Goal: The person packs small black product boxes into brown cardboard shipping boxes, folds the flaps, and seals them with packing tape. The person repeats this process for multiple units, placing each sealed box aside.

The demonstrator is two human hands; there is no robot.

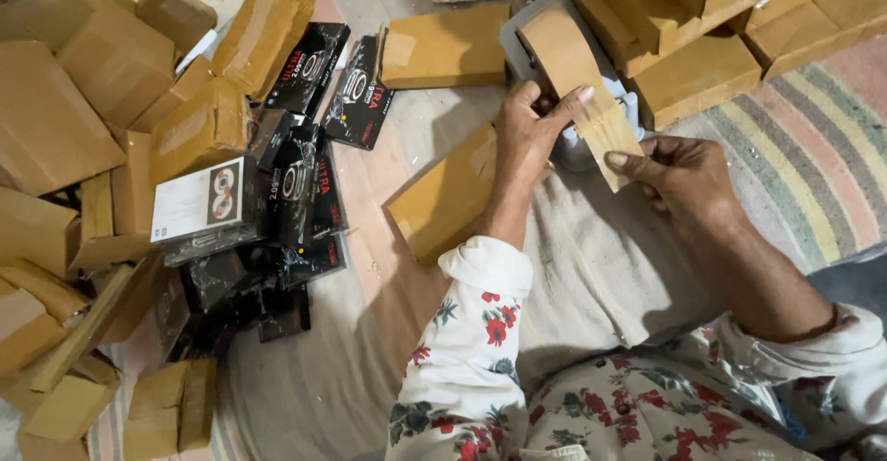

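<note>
A grey tape dispenser sits at about one o'clock from the frame's centre, loaded with a wide roll of brown tape. A strip of that tape runs out toward five o'clock, flat and slightly creased, its free end cut on a slant. A brown taped parcel lies tilted just at eight o'clock from the dispenser.

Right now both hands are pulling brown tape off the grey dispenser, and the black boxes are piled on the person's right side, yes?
Not quite. The head view shows the black boxes on the person's left side. The rest holds: the left hand and right hand pull brown tape off the grey dispenser.
</note>
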